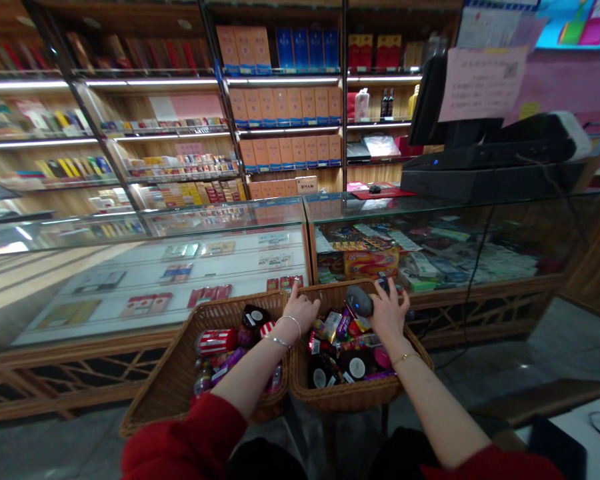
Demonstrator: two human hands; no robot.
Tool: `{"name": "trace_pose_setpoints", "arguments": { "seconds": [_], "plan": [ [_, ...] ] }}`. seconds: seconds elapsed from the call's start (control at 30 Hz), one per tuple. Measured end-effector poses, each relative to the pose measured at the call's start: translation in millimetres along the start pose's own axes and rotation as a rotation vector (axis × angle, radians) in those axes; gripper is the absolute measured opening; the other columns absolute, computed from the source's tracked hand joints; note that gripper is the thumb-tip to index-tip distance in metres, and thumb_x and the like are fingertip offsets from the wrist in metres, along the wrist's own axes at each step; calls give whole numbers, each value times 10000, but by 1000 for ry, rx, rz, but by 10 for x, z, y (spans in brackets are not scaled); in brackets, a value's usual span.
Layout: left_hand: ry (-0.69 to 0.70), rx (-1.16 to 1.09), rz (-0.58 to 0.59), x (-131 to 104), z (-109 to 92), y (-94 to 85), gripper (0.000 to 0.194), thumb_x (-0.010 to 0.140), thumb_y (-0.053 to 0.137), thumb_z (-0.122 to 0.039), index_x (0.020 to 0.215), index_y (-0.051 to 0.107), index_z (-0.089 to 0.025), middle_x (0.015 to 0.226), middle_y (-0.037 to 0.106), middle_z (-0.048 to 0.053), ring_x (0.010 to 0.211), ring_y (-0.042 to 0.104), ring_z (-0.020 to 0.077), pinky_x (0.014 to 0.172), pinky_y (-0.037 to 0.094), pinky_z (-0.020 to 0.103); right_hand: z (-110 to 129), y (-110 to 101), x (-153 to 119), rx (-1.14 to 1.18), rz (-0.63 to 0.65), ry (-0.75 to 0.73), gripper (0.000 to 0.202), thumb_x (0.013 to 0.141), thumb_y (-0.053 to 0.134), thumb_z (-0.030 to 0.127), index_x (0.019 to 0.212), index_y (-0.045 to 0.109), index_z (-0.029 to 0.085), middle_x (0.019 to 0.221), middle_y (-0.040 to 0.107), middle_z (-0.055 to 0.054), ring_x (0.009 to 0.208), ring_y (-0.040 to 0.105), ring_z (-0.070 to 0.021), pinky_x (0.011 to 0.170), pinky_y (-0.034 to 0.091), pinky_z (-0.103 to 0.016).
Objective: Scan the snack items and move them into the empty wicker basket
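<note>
Against the left wall, shelves (55,133) of boxed goods run behind a long glass display counter (145,267), with flat packets laid out under the glass. Below it on the near side sits the left wicker basket (180,380), holding round tins and wrapped sweets in red, purple and black; neither hand touches it, though the left forearm passes over its right edge. Next to it, touching or nearly so, stands the right wicker basket (350,393), heaped with similar packets and dark round tins. The left hand (301,311) rests at that basket's far left rim, fingers curled down together onto the goods or the rim; whether it pinches anything I cannot tell. The right hand (389,312) lies spread over the pile at the far rim, its fingers against a dark grey rounded item (359,301) that sits on top. Judging by this, the sorting through the right basket looks under way, with most of its contents lying jumbled. Further right, a till and monitor (480,153) stand on the counter.
</note>
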State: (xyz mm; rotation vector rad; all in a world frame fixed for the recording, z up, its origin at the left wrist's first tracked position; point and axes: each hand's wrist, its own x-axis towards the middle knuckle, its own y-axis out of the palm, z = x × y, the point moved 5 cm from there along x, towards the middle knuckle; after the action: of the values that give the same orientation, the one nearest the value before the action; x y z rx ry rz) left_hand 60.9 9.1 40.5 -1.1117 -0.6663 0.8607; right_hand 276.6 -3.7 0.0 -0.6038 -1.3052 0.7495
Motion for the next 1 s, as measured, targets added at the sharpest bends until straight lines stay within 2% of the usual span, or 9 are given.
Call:
{"name": "trace_pose_setpoints", "arguments": {
  "seconds": [0.23, 0.4, 0.5, 0.6, 0.7, 0.77, 0.87, 1.0],
  "plan": [
    [-28, -52, -2, -40, 32, 130, 226, 818, 614, -370, 924, 777, -256, 989, 756, 135, 1131, 578, 367, 1178, -125, 674, 15, -11, 14, 21, 26, 13, 335, 774, 544, 147, 1048, 712, 244, 1471, 547, -30, 1479, 216, -306, 1128, 126, -580],
    [-73, 45, 1, 41, -54, 209, 276, 856, 523, -198, 853, 791, -267, 836, 776, 94, 1022, 618, 322, 1160, -132, 695, 17, -25, 6, 28, 23, 15, 333, 787, 528, 143, 1049, 709, 241, 1473, 545, -29, 1480, 211, -303, 1127, 127, -587],
    [-65, 127, 17, 69, -113, 272, 313, 878, 489, -197, 882, 796, -258, 800, 783, 79, 1022, 625, 310, 1160, -109, 704, 14, -35, -3, 26, 13, 5, 334, 792, 525, 139, 1054, 707, 237, 1470, 548, -37, 1483, 204, -309, 1127, 125, -589],
    [-50, 155, 21, 66, -132, 344, 254, 845, 556, -252, 838, 808, -280, 843, 790, 81, 1092, 606, 326, 1172, -96, 691, 9, -38, -8, 32, 7, 4, 334, 798, 512, 124, 1039, 713, 237, 1464, 554, -37, 1483, 212, -311, 1123, 133, -582],
    [-59, 139, -11, 63, -142, 402, 212, 803, 606, -265, 812, 816, -291, 894, 793, 95, 1186, 569, 359, 1182, -80, 685, 10, -42, -8, 42, -6, 6, 338, 798, 504, 117, 1033, 714, 239, 1458, 560, -27, 1478, 229, -307, 1125, 136, -577],
    [-62, 99, -19, 65, -163, 421, 202, 783, 620, -232, 777, 815, -280, 846, 791, 96, 1206, 562, 364, 1187, -72, 678, 14, -48, -9, 46, -20, 3, 335, 797, 504, 120, 1028, 715, 239, 1449, 569, -27, 1474, 237, -308, 1124, 138, -580],
    [-25, 73, -16, 59, -193, 354, 201, 793, 608, -200, 749, 798, -250, 748, 775, 81, 1122, 611, 338, 1198, -61, 656, 15, -50, -8, 54, -33, 0, 313, 795, 515, 135, 1008, 718, 239, 1443, 575, -33, 1467, 244, -316, 1117, 144, -586],
    [13, 119, -155, 0, -93, 6, 247, 854, 514, -157, 912, 752, -182, 837, 757, 109, 1002, 636, 287, 1217, -23, 626, 16, -50, -5, 62, -38, 5, 315, 775, 534, 129, 1008, 715, 240, 1440, 577, -28, 1460, 265, -312, 1120, 144, -582]
  ]
}}
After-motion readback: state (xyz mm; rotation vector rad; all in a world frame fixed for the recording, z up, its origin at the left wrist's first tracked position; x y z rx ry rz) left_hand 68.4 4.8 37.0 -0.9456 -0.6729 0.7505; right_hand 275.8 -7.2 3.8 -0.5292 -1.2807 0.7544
